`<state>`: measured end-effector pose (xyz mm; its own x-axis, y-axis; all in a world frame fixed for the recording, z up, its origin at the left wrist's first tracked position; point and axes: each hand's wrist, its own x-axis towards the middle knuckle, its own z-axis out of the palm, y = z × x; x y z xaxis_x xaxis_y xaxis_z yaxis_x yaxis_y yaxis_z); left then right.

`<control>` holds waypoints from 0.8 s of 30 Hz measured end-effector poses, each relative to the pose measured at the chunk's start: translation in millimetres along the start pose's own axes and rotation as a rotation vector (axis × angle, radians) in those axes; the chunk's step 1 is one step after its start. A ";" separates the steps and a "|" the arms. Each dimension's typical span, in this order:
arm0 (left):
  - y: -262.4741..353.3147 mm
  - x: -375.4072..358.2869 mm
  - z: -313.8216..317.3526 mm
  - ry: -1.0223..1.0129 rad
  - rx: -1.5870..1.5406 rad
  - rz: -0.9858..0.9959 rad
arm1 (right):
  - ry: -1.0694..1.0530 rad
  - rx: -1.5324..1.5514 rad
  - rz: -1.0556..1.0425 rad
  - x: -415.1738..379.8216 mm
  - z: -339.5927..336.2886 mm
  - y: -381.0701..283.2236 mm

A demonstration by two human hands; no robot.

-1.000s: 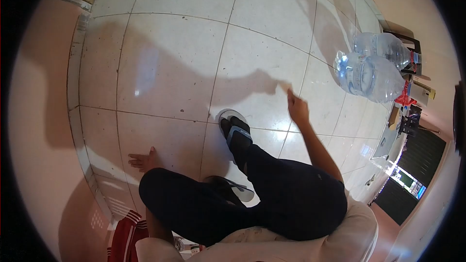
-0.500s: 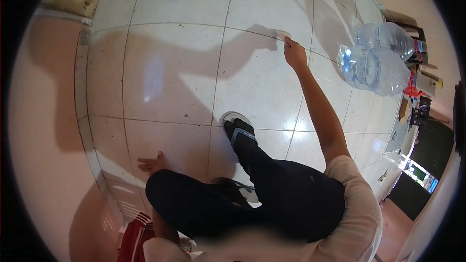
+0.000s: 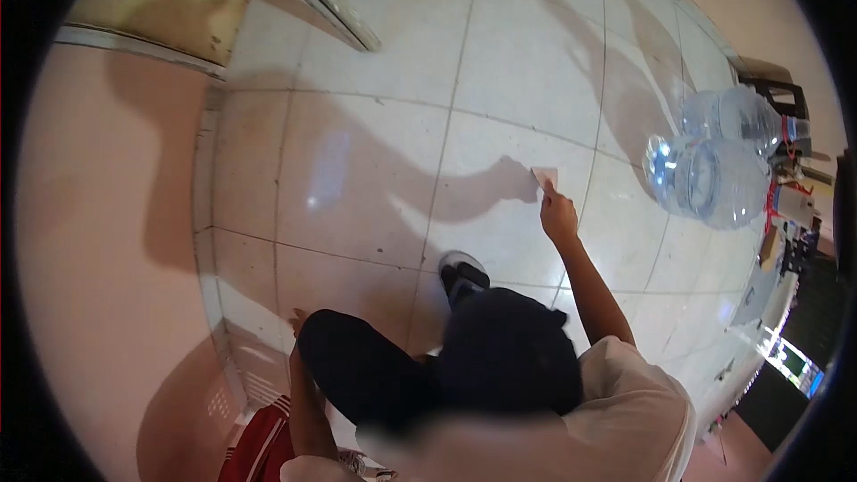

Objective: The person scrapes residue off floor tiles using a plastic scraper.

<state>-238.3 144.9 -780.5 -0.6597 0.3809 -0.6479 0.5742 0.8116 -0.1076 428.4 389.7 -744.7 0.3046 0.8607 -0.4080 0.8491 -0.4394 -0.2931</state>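
My right hand (image 3: 559, 217) reaches out over the white tiled floor (image 3: 500, 138), its fingers closed on a small, thin, pale flat piece (image 3: 545, 176). The flat piece is low over the tiles, beside the shadow of the hand. My left hand (image 3: 299, 319) is beside my bent knee (image 3: 344, 339), which hides part of it; the fingers that show are stretched out and hold nothing. Between the two hands, my sandalled foot (image 3: 464, 270) rests on the floor.
Two large clear plastic water bottles (image 3: 705, 180) stand at the right. A pale door edge (image 3: 330, 9) juts in at the top left, and a pink wall (image 3: 134, 187) runs along the left. Red cloth (image 3: 259, 442) lies at the lower left. Dark specks dot the tiles.
The view has shifted, so the floor and bottles appear lower. My right hand has come nearer my foot with the flat piece. My left hand has moved further behind the knee.
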 end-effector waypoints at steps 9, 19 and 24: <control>157.7 -94.6 -227.9 0.072 -0.723 0.446 | -0.251 -0.132 -0.029 48.6 -38.7 -9.8; 376.0 -307.3 -427.3 0.195 -0.470 1.187 | -0.398 -0.259 -0.062 75.5 -24.1 6.2; 390.5 -330.1 -448.7 0.112 -0.310 1.456 | -0.473 -0.456 -0.246 67.3 -43.8 -0.1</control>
<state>-13.9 534.8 -270.3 0.3456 0.9382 0.0173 0.6312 -0.2461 0.7356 467.7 458.9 -734.1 -0.0525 0.6715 -0.7391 0.9971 -0.0052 -0.0755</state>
